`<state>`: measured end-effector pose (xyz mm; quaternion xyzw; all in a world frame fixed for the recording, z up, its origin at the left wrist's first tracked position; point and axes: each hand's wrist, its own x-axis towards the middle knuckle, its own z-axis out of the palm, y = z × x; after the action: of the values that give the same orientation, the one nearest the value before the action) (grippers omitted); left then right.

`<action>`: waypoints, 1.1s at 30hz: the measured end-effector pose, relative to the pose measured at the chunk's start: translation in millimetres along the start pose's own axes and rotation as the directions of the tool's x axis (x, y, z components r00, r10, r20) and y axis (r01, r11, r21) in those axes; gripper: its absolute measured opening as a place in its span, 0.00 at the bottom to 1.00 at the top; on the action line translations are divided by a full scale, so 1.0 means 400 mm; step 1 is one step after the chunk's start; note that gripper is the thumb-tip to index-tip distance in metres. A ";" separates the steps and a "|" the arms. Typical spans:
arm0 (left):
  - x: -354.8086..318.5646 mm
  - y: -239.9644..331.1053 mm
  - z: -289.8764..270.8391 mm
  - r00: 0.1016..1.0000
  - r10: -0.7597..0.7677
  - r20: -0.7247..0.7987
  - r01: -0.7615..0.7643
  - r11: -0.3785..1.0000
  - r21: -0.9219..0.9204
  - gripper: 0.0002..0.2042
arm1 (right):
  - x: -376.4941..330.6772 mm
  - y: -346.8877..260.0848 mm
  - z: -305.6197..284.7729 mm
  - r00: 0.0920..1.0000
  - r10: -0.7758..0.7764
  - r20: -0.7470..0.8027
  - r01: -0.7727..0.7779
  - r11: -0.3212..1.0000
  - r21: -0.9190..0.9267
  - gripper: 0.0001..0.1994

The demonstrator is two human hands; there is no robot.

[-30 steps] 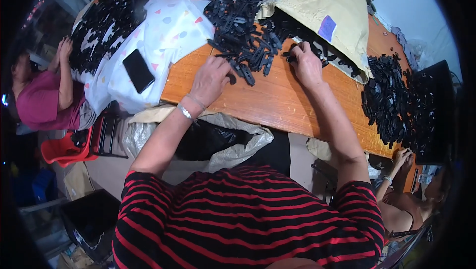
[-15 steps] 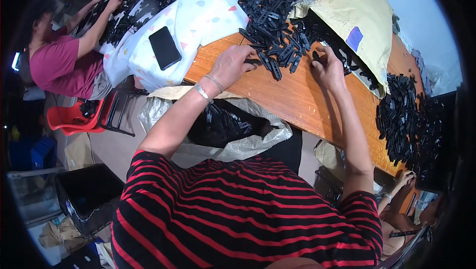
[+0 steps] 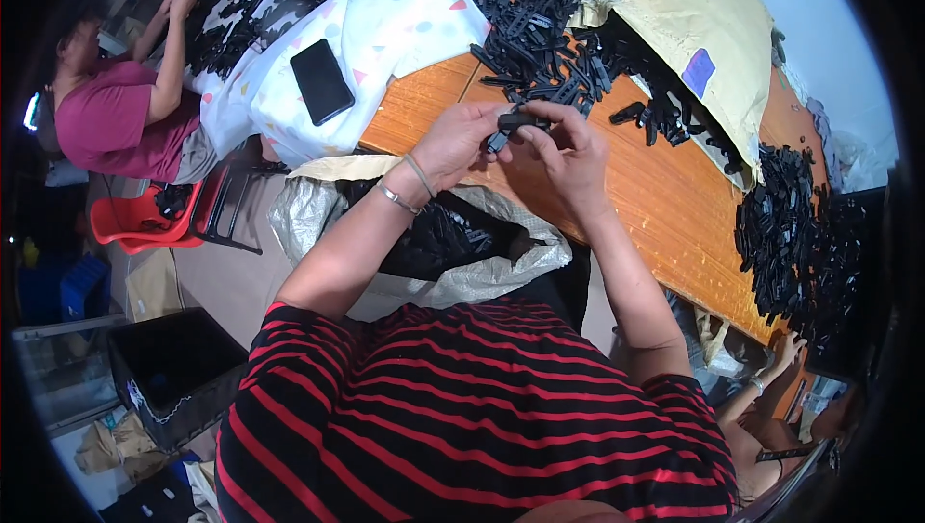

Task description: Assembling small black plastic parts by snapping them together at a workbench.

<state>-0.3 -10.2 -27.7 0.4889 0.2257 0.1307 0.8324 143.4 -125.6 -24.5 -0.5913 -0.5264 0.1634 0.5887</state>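
My left hand (image 3: pixel 459 145) and my right hand (image 3: pixel 578 159) meet above the front edge of the wooden table. Between their fingertips are small elongated black plastic pieces (image 3: pixel 517 122). My right thumb and fingers pinch one piece; my left fingers close on the black plastic at its other side. Fingers partly cover the pieces, so I cannot tell whether they are joined. Just beyond the hands lies a loose pile of similar black pieces (image 3: pixel 540 32). A smaller cluster of black pieces (image 3: pixel 659 122) sits to the right, beside the paper sack.
An opened sack (image 3: pixel 501 282) holding black pieces hangs below the table edge. A phone (image 3: pixel 323 82) rests on a patterned white sheet (image 3: pixel 405 3). A large tan sack (image 3: pixel 713 22) covers the far right, near another heap (image 3: pixel 785 224). Co-workers sit left and lower right.
Both hands have left the tabletop and come together, the right moving left with black plastic in its fingers. The co-worker at the left has raised both hands away from the heap.
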 end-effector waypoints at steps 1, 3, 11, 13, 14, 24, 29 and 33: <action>-0.003 0.004 -0.005 1.000 -0.004 0.006 0.004 0.999 0.042 0.13 | -0.002 0.000 -0.004 0.994 -0.098 0.043 0.105 0.972 -0.209 0.11; -0.013 0.019 0.012 1.000 -0.013 -0.014 0.014 0.998 0.060 0.13 | -0.001 -0.003 -0.005 0.988 -0.149 0.038 0.154 0.961 -0.231 0.10; -0.015 0.025 0.002 0.998 0.005 -0.066 0.007 0.982 0.188 0.12 | 0.018 -0.002 -0.011 0.983 0.163 0.088 -0.145 0.974 -0.175 0.11; -0.021 0.017 0.004 0.998 0.035 -0.046 -0.039 0.997 -0.071 0.14 | 0.007 0.035 -0.005 0.994 0.086 0.063 -0.073 0.980 -0.187 0.11; -0.031 0.020 0.013 0.998 0.033 -0.047 -0.037 0.997 -0.071 0.14 | 0.006 0.038 0.001 0.999 0.013 0.039 -0.005 0.980 -0.199 0.10; -0.049 -0.029 0.015 0.906 0.413 -0.091 -0.379 0.889 0.256 0.12 | -0.037 0.022 0.044 0.961 0.277 -0.029 -0.275 0.961 0.040 0.11; -0.058 -0.016 0.008 0.928 0.350 -0.131 -0.322 0.927 0.192 0.13 | -0.029 -0.019 0.031 0.962 0.271 -0.023 -0.269 0.959 0.085 0.10; -0.060 -0.019 0.012 0.914 0.382 -0.137 -0.351 0.914 0.204 0.13 | -0.019 -0.030 0.038 0.999 0.023 -0.034 -0.026 0.997 -0.079 0.09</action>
<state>-18.8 -28.0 -26.4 0.5805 0.2121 0.3069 0.7238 122.9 -126.7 -21.0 -0.6232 -0.5155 0.1399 0.5713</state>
